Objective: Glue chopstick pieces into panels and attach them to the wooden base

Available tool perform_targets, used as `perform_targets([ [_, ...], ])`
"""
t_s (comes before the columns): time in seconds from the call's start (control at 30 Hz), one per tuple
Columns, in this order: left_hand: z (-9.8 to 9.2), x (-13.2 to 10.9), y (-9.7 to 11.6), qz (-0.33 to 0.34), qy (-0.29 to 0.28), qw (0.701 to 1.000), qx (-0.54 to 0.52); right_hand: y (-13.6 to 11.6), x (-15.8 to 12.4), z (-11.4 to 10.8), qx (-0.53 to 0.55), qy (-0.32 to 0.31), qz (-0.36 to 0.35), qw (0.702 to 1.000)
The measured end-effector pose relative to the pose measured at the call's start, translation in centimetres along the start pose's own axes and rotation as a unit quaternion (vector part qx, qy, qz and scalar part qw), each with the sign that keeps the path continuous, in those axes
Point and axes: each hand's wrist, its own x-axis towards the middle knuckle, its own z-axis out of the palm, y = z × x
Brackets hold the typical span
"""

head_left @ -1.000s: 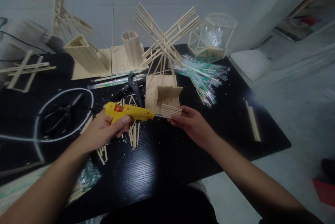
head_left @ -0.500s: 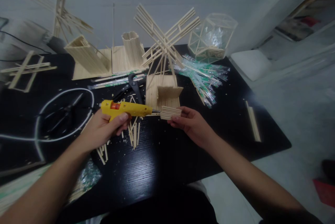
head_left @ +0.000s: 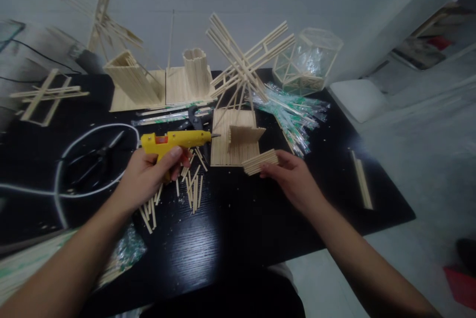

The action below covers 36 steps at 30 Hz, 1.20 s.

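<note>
My left hand point(head_left: 152, 172) is wrapped round the handle of a yellow glue gun point(head_left: 178, 140), whose metal nozzle points right. Between the fingers and thumb of my right hand point(head_left: 292, 174) is a small panel of wooden sticks point(head_left: 258, 161), tilted up at its right end and apart from the nozzle. Just behind the panel lies a square stick base point(head_left: 221, 144) with an upright stick wall point(head_left: 245, 137) on it. Crossed stick blades point(head_left: 243, 68) rise behind that base. Short cut sticks point(head_left: 194, 191) are scattered beside my left hand.
Two stick towers point(head_left: 128, 78) point(head_left: 197, 73) stand at the back. Plastic-wrapped sticks point(head_left: 293, 110) lie back right, near a stick polyhedron point(head_left: 308, 60). Black pliers point(head_left: 194, 117) and a white cable point(head_left: 61, 152) are on the black table point(head_left: 253, 229). Loose sticks point(head_left: 361, 179) lie right.
The panel in my right hand has moved right, away from the nozzle, and tilted. The glue gun has risen slightly in my left hand. The view has shifted a little.
</note>
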Motion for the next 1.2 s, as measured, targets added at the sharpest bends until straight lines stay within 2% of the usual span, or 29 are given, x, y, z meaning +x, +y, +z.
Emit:
perform_targets([
  [0.07,0.0,0.0,-0.1,-0.017,0.028,0.999,-0.002,-0.9,0.4,-0.9,-0.087,0.056,-0.068,0.992],
  [0.17,0.1,0.1,0.0,-0.026,0.048,0.999,-0.003,-2.1,1.1,-1.8,-0.168,0.151,-0.153,0.962],
  [0.23,0.3,0.1,0.1,-0.028,0.052,0.998,0.0,-2.6,1.6,-1.9,-0.224,0.178,-0.183,0.94],
  [0.37,0.5,0.0,0.2,-0.041,0.066,0.997,-0.004,-3.3,2.3,-1.0,-0.333,0.174,-0.199,0.905],
  [0.57,0.3,0.0,-0.5,-0.054,0.065,0.996,0.015,-3.0,3.0,0.2,-0.421,0.167,-0.172,0.875],
  [1.03,0.1,-0.3,-0.8,-0.056,0.058,0.996,0.032,-3.1,4.1,1.0,-0.448,0.157,-0.135,0.87],
  [1.2,0.3,-0.3,-0.4,-0.052,0.055,0.997,0.017,-2.9,4.1,1.1,-0.473,0.162,-0.135,0.856],
])
